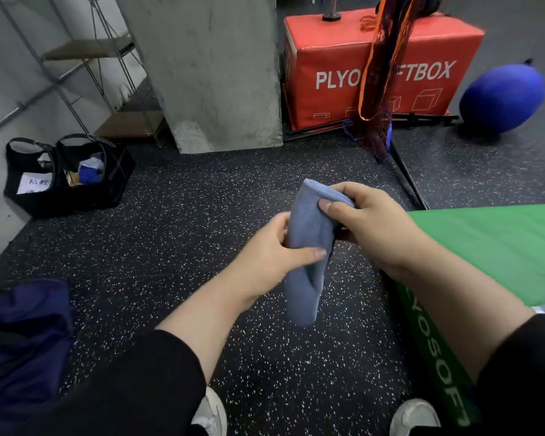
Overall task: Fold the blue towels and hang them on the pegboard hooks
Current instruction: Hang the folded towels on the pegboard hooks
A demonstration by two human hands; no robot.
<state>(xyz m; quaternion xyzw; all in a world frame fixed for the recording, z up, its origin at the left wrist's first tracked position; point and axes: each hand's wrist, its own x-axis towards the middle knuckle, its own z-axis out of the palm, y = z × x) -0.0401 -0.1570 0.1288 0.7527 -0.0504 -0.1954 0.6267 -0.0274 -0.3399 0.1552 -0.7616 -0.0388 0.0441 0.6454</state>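
Far left, floor: two black bags (66, 174) stand against the wall, one holding a bright blue bundle (90, 171) whose nature is unclear at this size.
Near left: a dark navy bag (22, 335) lies on the speckled floor (177, 215).
Left hand (280, 247): fingers curled round the middle of the towel from the left, thumb laid across its front face; it grips the cloth.
Blue towel (309, 234): held in the air over the floor at the centre of the view, between both hands.
Towel axis: long axis runs nearly upright, tilted slightly; the rounded folded end points up and away, the loose end hangs down toward the person.
Towel appearance: pale grey-blue, soft knit texture, folded into a narrow strip, with a lengthwise crease showing in its lower half.
Right hand (368, 221): thumb pressed on the front of the towel's upper end, fingers wrapped behind, probably pinching the fold, though the fingertips are hidden by the cloth.
Far centre: a grey concrete pillar (208, 67).
Far right: a red soft box (381, 67) with an orange-edged net (381, 77) hanging in front of it; a blue ball (502, 97) lies just beside it.
Near right: a green soft box (491, 256) under the right forearm.
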